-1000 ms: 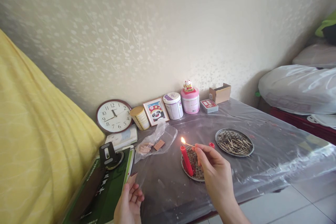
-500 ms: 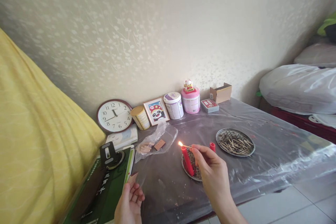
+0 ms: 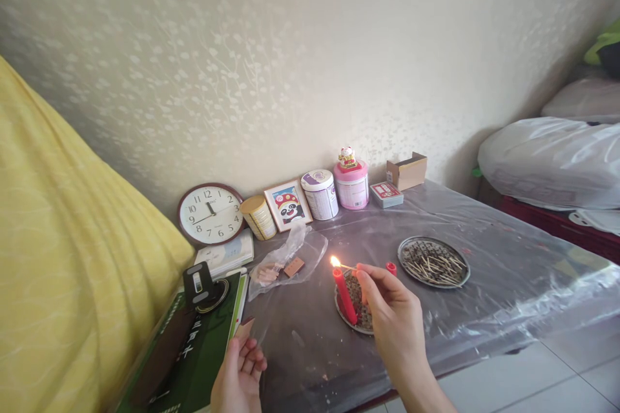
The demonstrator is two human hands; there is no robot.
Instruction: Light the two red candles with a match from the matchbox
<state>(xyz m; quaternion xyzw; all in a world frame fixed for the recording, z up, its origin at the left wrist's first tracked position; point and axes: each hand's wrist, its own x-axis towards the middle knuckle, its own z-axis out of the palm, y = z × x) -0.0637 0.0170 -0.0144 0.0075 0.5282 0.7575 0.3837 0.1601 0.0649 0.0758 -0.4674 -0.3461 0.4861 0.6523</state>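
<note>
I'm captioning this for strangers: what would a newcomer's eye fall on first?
Probably the flame at the tip of the match that the right hand holds, by the top of a red candle. Next, the yellow cloth along the left edge and the round clock just right of it.

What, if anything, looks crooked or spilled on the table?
The left candle seems to lean on its plate instead of standing straight. Pale specks lie scattered on the table near the plate, like spilled crumbs; I cannot tell what they are.

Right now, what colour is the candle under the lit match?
Red; the candle shows plainly in the head view.
</note>
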